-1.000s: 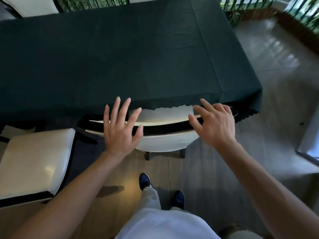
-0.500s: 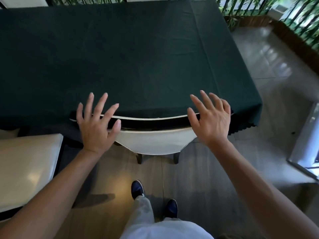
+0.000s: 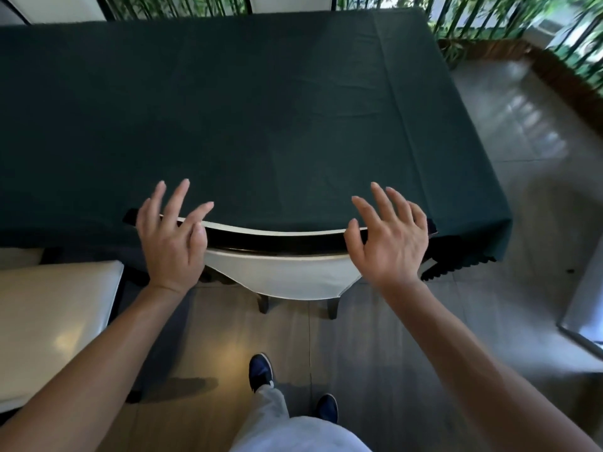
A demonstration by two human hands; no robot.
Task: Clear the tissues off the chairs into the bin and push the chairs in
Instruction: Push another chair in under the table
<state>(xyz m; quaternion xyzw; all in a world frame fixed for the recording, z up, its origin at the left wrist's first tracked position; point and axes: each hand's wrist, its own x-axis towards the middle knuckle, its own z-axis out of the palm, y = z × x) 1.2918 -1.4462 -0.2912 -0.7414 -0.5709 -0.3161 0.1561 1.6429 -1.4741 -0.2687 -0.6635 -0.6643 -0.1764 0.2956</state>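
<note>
**Chair tucked under the cloth, both hands spread at its back**

The white chair point(image 3: 277, 272) stands pushed in against the surface point(image 3: 261, 109), its seat hidden beneath the dark green cloth; only the curved backrest with its black top edge shows, just below the cloth's near hem. Two dark legs show under the backrest on the floor.

The left hand point(image 3: 173, 243) is at the left end of the backrest, fingers apart and lifted, reaching over the cloth's edge; it grips nothing. Whether the palm touches the chair's top edge cannot be told. The right hand point(image 3: 391, 239) is at the right end, fingers likewise spread and slightly bent, holding nothing, with the thumb near the black top edge.

A second chair point(image 3: 55, 321) with a cream seat stands to the left, pulled out from the surface and well clear of the cloth. No tissue is visible on its seat.

Below, the person's dark shoes point(image 3: 261, 373) and pale trousers stand on the grey tiled floor point(image 3: 408, 353). Beyond the far side of the surface are green plants point(image 3: 182, 4) behind dark railings.
</note>
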